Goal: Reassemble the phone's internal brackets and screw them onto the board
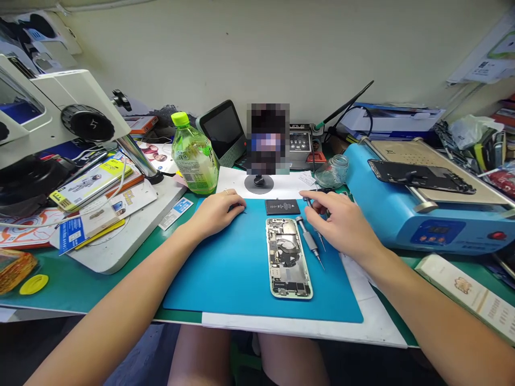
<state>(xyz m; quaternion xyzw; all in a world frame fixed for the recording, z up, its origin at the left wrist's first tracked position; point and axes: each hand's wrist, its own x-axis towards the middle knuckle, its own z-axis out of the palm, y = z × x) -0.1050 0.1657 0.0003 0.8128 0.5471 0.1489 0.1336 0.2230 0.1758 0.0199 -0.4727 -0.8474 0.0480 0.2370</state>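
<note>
Nearest, the opened phone [288, 258] lies face-up and lengthwise on the blue mat [225, 279], its pale metal frame ringing a bare interior of shields, small boards and connectors. It looks stiff but delicate inside, so I would judge the safe hold to be the long outer edges of the frame, never the exposed parts (the flex cables would tear easily). The mat is soft, matte and probably grippy, which should keep the phone from sliding.

Just right of the phone lie two slim metal screwdrivers [309, 242], knurled grey shafts tapering to fine tips; light, rigid and apt to roll.

Beyond the phone's top edge sits a flat black battery [282, 207], rectangular and thin, likely light and best not bent or pierced.

The right hand [340, 222] hovers over the screwdriver handles, fingers loosely curled, index finger extended toward the battery's right corner; it seems to grip nothing, though its underside is hidden. The left hand [217, 213] rests palm-down at the mat's far left edge, fingers bent under; whether they pinch anything I cannot tell.

Farther back stand a green plastic bottle [193, 158], a small glass jar [332, 170] and, at right, a blue machine [402, 214] carrying a dark screen panel.
</note>
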